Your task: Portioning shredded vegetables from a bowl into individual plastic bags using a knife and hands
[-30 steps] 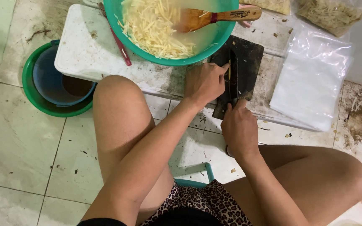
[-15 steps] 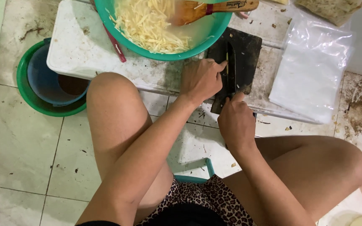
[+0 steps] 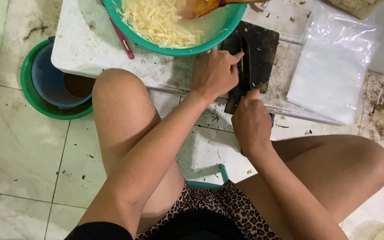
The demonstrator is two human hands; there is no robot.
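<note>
Dirty floor tiles lie under a white desk [image 3: 90, 49]. Left hand [image 3: 214, 73] pins a thin strip [image 3: 242, 66] on the dark board [image 3: 263, 49]; right hand [image 3: 250, 122] at six o'clock grips a knife [image 3: 245, 66].

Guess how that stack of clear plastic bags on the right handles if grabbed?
The clear plastic bags are likely floppy and light: thin, wrinkled film. Probably slippery, since the surface is glossy. One edge overhangs the white table, so a push might slide them off.
</note>
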